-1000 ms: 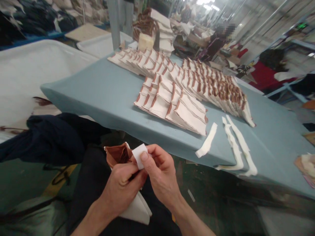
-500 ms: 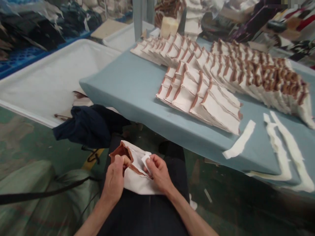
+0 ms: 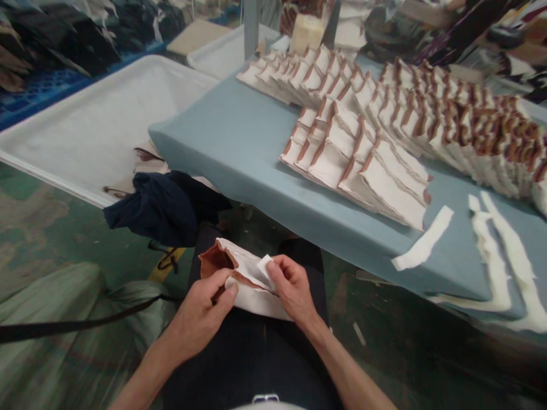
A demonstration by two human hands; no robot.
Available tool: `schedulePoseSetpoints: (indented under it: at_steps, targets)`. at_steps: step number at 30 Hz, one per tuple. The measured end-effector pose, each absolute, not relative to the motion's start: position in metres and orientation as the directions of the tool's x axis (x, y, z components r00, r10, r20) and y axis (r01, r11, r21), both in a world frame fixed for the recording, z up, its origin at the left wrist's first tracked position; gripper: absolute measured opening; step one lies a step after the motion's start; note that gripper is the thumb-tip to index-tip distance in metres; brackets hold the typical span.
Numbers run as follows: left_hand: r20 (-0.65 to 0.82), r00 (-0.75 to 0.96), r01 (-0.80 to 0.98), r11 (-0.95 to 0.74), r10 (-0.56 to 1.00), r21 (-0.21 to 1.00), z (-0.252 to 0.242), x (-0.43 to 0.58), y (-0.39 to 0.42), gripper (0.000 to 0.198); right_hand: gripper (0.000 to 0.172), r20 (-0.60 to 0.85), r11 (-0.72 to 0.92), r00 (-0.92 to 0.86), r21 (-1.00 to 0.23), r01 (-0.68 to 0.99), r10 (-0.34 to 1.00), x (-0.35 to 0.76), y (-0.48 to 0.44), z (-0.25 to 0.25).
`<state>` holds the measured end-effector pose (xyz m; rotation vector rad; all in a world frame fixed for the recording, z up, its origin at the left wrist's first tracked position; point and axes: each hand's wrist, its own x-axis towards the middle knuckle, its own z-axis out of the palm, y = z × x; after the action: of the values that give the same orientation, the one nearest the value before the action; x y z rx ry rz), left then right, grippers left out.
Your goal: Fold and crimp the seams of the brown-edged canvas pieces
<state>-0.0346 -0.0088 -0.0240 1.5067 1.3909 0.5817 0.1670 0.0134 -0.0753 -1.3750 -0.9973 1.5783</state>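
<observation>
Over my lap lies a cream fabric pouch [image 3: 265, 304] with a brown lining, its mouth partly spread toward the left. My left hand [image 3: 209, 304] pinches the pouch's near edge between thumb and fingers, close to the brown opening. At the pouch's right end, my right hand [image 3: 293, 285] is closed, with a small white strip [image 3: 265, 265] sticking out between its thumb and fingers. Whether the right fingers also grip the pouch's edge is hidden.
On the blue-grey table [image 3: 192, 142] stand rows of similar cream and brown pouches [image 3: 350, 154]. White strips [image 3: 423, 238] lie near its front edge. A white bin [image 3: 102, 125] is at left, with dark blue cloth [image 3: 160, 205] draped beside it. Green sacks [image 3: 55, 330] sit on the floor.
My left hand has moved from the pouch's brown opening to its near edge, thumb now on the outside. The right hand still holds the white strip. The view has shifted slightly.
</observation>
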Motion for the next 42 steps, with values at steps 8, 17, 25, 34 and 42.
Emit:
schedulePoseSetpoints:
  at_steps: [8, 17, 25, 34, 42]
  targets:
    - [0.001, 0.312, 0.34, -0.113, 0.95, 0.934, 0.007, -0.008, 0.03, 0.027, 0.026, -0.115, -0.113, -0.051, -0.993, 0.038, 0.992, 0.188, 0.009, 0.023]
    - [0.067, 0.336, 0.195, -0.139, 0.94, 0.971, 0.024, 0.018, 0.036, 0.028, 0.017, -0.001, -0.003, 0.015, -0.99, 0.141, 1.0, 0.185, 0.022, 0.04]
    - [0.103, 0.284, 0.213, -0.168, 0.953, 0.963, 0.019, 0.024, 0.036, 0.027, 0.014, -0.006, -0.016, 0.053, -0.982, 0.188, 0.999, 0.183, 0.027, 0.035]
    - [0.067, 0.26, 0.198, -0.121, 0.963, 0.973, 0.017, 0.028, 0.038, 0.025, 0.015, -0.047, -0.06, 0.072, -0.982, 0.179, 0.996, 0.181, 0.027, 0.031]
    - [0.052, 0.229, 0.185, -0.096, 0.972, 0.978, 0.01, 0.029, 0.038, 0.021, 0.016, -0.042, -0.066, 0.116, -0.975, 0.214, 0.992, 0.177, 0.028, 0.029]
